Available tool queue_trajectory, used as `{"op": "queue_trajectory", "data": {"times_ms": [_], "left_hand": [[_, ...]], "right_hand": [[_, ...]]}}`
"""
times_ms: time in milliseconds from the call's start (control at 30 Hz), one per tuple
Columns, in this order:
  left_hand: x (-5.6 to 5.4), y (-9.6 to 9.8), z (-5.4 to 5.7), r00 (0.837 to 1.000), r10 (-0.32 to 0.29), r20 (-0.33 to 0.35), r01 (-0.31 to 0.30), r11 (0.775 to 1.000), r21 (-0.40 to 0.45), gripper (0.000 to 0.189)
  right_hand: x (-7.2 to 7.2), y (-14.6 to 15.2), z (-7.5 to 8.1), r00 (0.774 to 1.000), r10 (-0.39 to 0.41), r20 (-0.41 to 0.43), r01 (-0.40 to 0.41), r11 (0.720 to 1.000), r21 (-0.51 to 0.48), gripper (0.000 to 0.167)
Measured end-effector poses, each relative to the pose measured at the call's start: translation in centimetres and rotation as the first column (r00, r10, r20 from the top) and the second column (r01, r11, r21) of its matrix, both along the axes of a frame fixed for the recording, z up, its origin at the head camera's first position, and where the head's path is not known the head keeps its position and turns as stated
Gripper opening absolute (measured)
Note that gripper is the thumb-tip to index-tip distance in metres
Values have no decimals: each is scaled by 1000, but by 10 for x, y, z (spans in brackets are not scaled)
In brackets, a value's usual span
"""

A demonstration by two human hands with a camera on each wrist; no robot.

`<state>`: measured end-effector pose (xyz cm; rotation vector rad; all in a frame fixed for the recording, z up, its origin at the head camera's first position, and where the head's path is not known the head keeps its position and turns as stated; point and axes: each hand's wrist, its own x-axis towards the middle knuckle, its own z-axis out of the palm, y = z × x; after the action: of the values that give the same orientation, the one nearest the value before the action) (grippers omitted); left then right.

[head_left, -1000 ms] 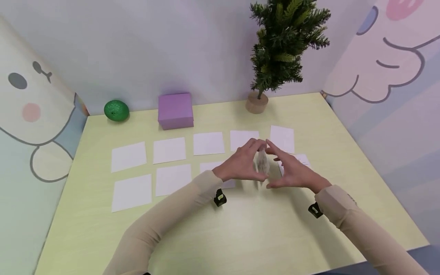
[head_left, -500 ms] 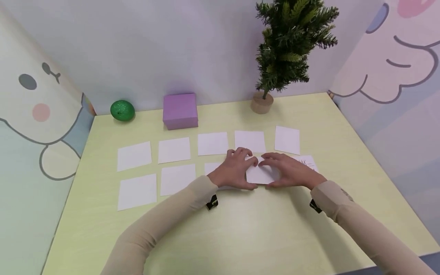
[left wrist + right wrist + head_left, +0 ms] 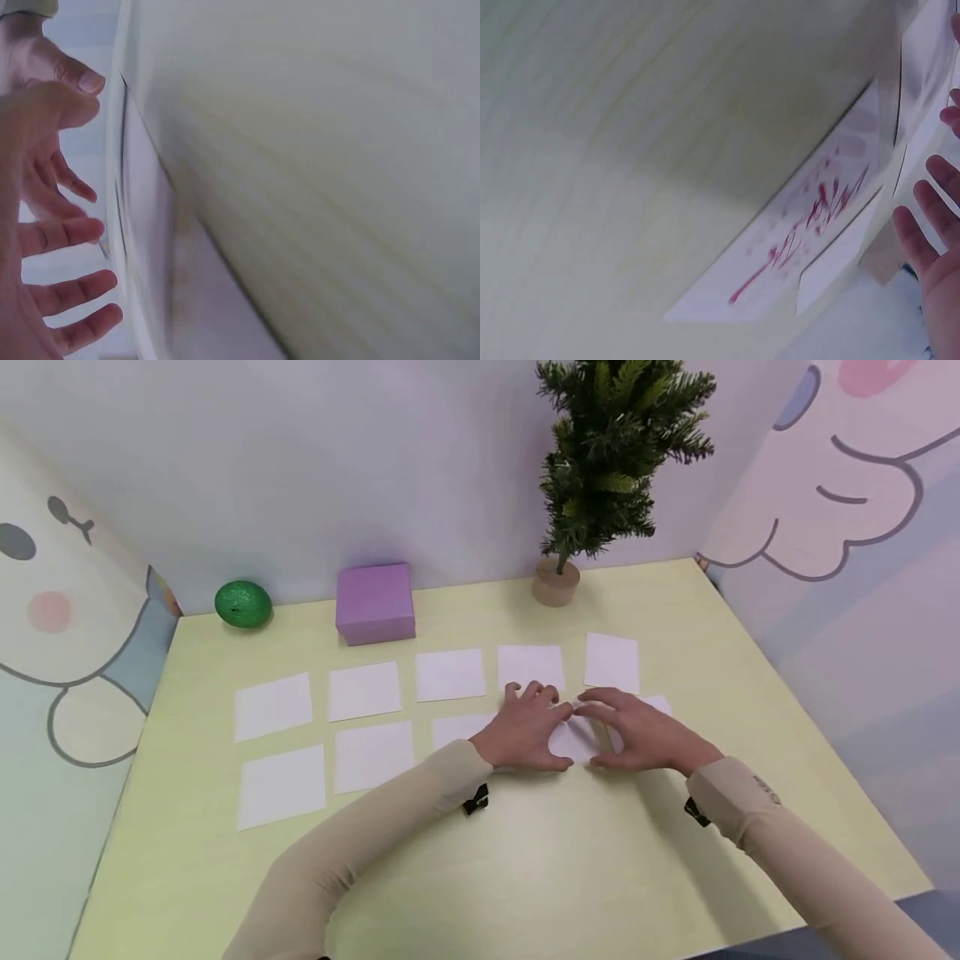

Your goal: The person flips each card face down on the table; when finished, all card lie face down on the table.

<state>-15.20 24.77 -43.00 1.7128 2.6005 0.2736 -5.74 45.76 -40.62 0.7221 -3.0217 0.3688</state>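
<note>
A white card (image 3: 573, 743) lies flat on the table in the front row, between my two hands. My left hand (image 3: 525, 731) is at its left side, fingers spread and bent a little; in the left wrist view those fingers (image 3: 75, 292) are off the cards. On the other side my right hand (image 3: 637, 731) arches over the card's right edge, thumb near its front corner. The right wrist view shows the right hand's fingers (image 3: 930, 202) fairly straight, with nothing in them. Partly hidden behind that hand is a card with red markings (image 3: 802, 232).
More blank white cards lie in two rows, among them one at the front left (image 3: 281, 787) and one at the back right (image 3: 612, 662). Along the wall stand a green egg-shaped ornament (image 3: 243, 604), a purple box (image 3: 375, 603) and a small artificial tree (image 3: 600, 468) on a wooden base.
One second ago the card was tilted up between both hands. It came down flat on the table, and my fingers have since loosened from it.
</note>
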Motion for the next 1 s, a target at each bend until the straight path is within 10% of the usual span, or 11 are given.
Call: {"op": "queue_trajectory", "data": {"times_ms": [400, 1000], "left_hand": [[19, 72, 6, 997, 70, 22, -68, 993, -99, 88], [33, 101, 6, 998, 23, 67, -17, 996, -82, 89]], "right_hand": [[13, 71, 4, 928, -304, 214, 318, 947, -33, 97], [21, 78, 2, 897, -354, 263, 347, 935, 73, 113]]}}
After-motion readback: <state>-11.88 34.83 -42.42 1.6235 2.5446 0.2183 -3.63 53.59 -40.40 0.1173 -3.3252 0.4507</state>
